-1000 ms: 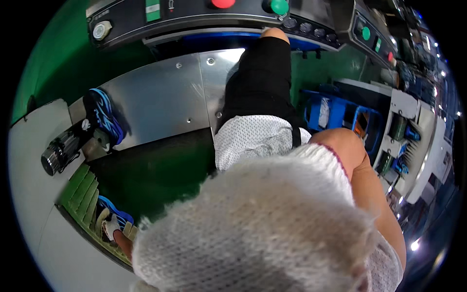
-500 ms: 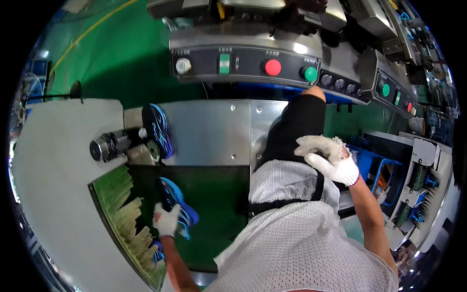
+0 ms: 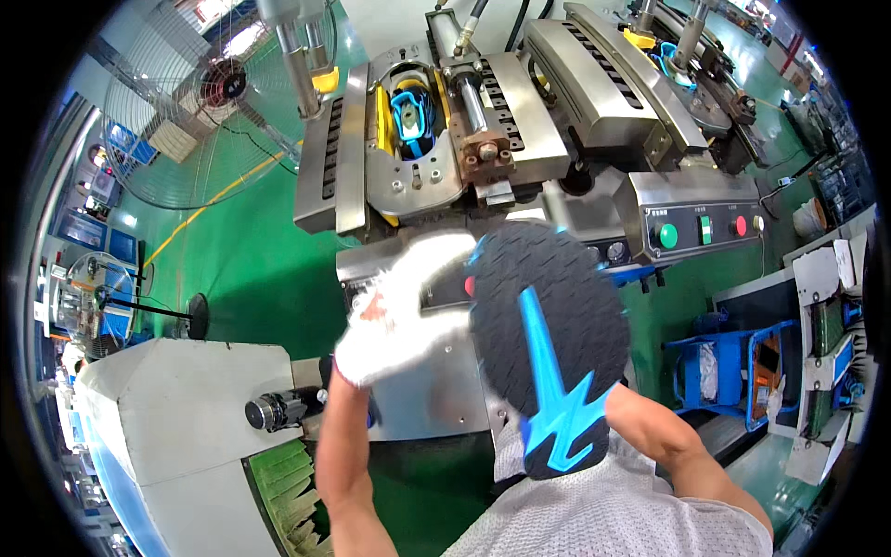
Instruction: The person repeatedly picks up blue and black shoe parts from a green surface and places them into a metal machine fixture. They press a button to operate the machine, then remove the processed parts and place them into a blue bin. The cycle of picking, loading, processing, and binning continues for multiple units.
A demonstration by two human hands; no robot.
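Shoe (image 3: 548,343) being held up sole-first toward the camera, black tread with a bright blue arrow-shaped inlay, in front of the press machine (image 3: 464,139). Long axis is running from upper left, near the machine's front, down to lower right, close to the person's chest.

Left hand (image 3: 404,311), in a white glove, is lying against the shoe's left edge at its upper end; fingers (image 3: 436,255) are spreading wide and curling around that rim, touching it. Right hand is not showing: the right forearm (image 3: 687,446) is rising behind the sole, so whether those fingers are gripping the shoe's far side I cannot tell.

Left hand is the nearer one in view, with the shoe lying to its right.

Another blue shoe (image 3: 410,111) is sitting clamped in the machine's cavity, above and well apart from the held one. Control panel (image 3: 701,227) with green and red buttons is standing right of the sole. Open room is lying over the green floor (image 3: 251,251) to the left; a grey housing (image 3: 176,418) and a green brush strip (image 3: 288,483) are crowding the lower left.
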